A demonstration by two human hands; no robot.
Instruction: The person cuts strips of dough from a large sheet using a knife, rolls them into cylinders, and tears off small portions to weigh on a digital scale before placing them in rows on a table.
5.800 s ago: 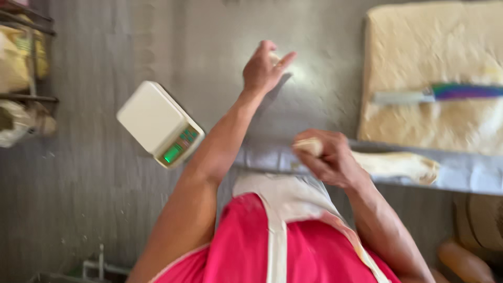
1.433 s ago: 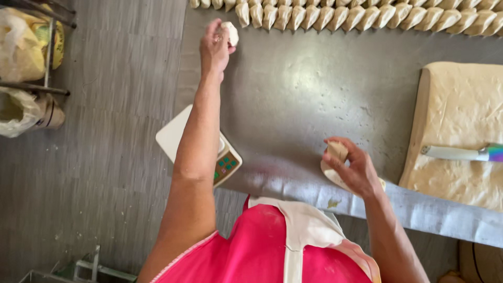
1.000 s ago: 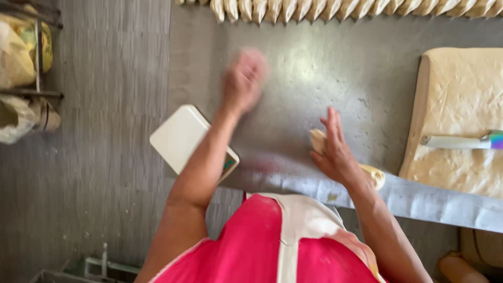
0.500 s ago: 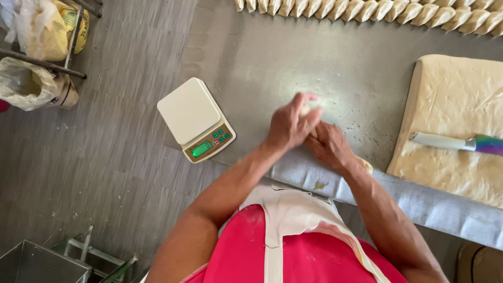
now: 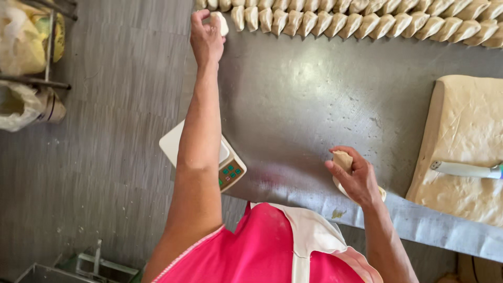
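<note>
My left hand [image 5: 205, 37] reaches far out to the back left corner of the steel table [image 5: 314, 115] and pinches a small dough piece [image 5: 220, 23] at the left end of a long row of dough pieces [image 5: 367, 23]. My right hand [image 5: 355, 178] is near the table's front edge, closed around another lump of dough [image 5: 343, 160], with a flat bit of dough [image 5: 381, 194] showing under the hand.
A white digital scale [image 5: 228, 162] sits at the table's front left corner, partly under my left arm. A big slab of dough [image 5: 466, 141] lies at the right with a knife [image 5: 463, 170] on it. Sacks on a rack [image 5: 31, 63] stand on the floor at left.
Half a second ago both hands were together at the front edge working dough. My left hand has since stretched out to the row's left end with a piece; my right stays near the front.
</note>
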